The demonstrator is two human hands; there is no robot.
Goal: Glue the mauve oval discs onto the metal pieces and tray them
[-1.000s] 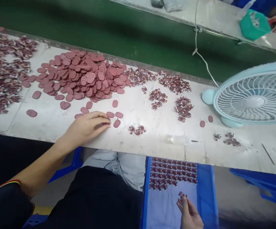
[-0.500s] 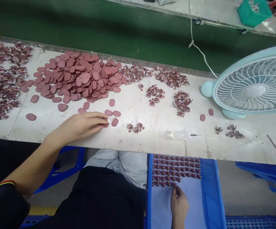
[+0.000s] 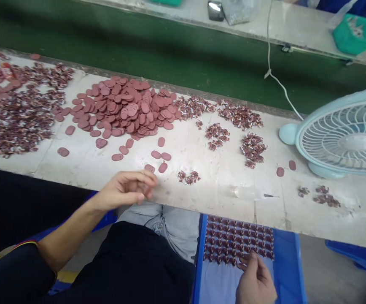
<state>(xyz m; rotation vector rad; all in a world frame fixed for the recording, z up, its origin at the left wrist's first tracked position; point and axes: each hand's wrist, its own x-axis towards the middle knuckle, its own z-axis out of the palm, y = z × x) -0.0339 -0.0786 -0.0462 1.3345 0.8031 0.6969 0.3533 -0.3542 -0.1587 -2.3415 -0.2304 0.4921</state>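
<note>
My left hand (image 3: 127,188) hovers at the table's front edge with curled, parted fingers and nothing seen in it. Just beyond its fingertips are several loose pink oval discs (image 3: 162,167), and a small cluster of brown pieces (image 3: 189,177) lies to their right. Over the blue tray (image 3: 289,261) is my right hand (image 3: 255,276), its thumb and fingers slightly apart at the lowest row of brown figures (image 3: 222,240). Whether it still touches a figure is hard to make out. The figures stand in neat rows on a white sheet.
A large heap of pink discs (image 3: 122,105) sits at centre left, with a brown pile (image 3: 21,118) farther left. More brown clusters (image 3: 253,147) and a clear bottle with a dark tip (image 3: 246,193) lie to the right, near a light-blue fan (image 3: 353,135).
My left hand has drawn back from the discs towards the table edge, its fingers loosening. My right hand has opened somewhat and turned near the lowest row. The view has shifted.
</note>
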